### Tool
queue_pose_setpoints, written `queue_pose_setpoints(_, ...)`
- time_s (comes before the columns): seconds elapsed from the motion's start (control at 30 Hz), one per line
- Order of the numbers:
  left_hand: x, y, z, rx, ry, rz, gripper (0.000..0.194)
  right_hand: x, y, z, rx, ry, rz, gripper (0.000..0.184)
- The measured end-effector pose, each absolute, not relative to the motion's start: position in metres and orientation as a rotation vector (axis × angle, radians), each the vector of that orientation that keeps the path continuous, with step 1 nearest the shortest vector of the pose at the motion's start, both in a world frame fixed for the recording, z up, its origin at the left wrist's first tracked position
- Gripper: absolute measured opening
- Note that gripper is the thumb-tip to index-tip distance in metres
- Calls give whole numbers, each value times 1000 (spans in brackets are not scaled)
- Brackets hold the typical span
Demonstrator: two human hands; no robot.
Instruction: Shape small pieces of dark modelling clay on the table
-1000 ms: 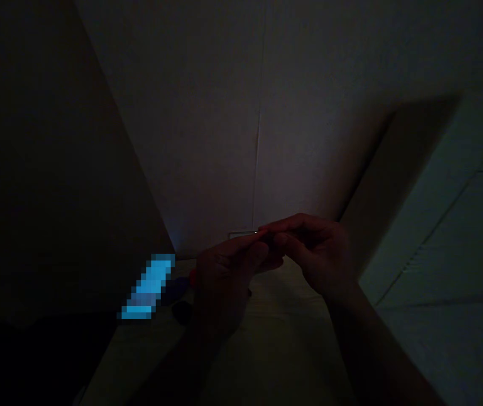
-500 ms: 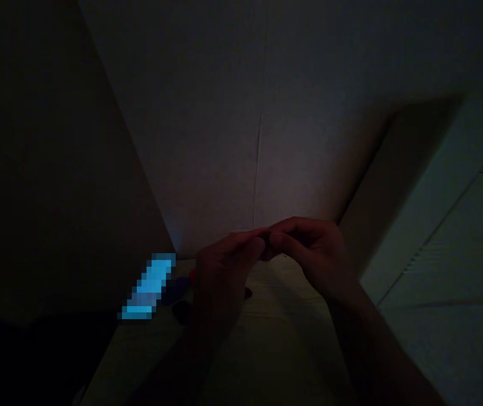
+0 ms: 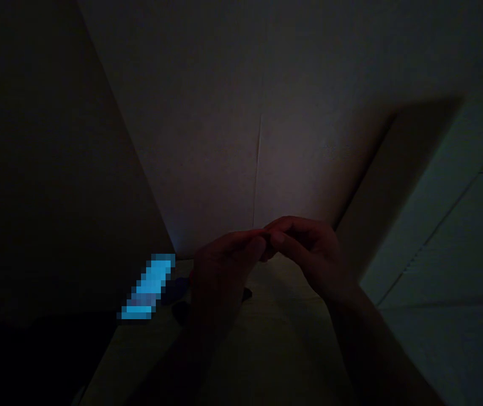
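Note:
The scene is very dark. Above the table [image 3: 275,338], my left hand [image 3: 228,262] is closed in a pinch, thumb against the fingers. My right hand [image 3: 309,242] meets it from the right, its thumb and index finger also pinched. The fingertips of both hands come together, and whatever they hold between them is too small and dim to make out. Behind my left wrist lie a dark blue item [image 3: 176,289] and a black item [image 3: 181,311], partly hidden. A small dark piece [image 3: 247,294] shows just right of that wrist.
A glowing, blurred-out screen [image 3: 148,287] sits at the table's left edge. The wall [image 3: 207,141] with a vertical seam rises behind the table. To the right stands a pale panelled surface [image 3: 448,225] with a shadowed side.
Both hands have shifted very slightly left while staying pinched together. A bit of red beside my left hand is now mostly covered. The light on the wall has dimmed a little.

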State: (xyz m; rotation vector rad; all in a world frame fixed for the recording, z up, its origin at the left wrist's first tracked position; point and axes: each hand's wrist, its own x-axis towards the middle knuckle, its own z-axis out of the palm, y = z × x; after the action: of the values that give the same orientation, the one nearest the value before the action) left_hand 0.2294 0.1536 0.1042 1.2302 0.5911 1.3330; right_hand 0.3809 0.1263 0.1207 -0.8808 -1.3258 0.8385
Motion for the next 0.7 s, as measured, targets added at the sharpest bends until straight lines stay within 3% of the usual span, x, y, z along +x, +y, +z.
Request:
queue_pose_setpoints(0.17, 230, 152, 104, 1248, 628, 1398, 4, 379, 127, 119, -858, -1343, 808, 15)
queue_pose_setpoints(0.5, 233, 157, 100, 1021, 555, 1355, 19, 386, 130, 111, -916, -1549, 563, 18)
queue_pose_setpoints(0.7, 232, 160, 98, 1087, 533, 1332, 19, 386, 131, 114, -885, -1427, 733, 19)
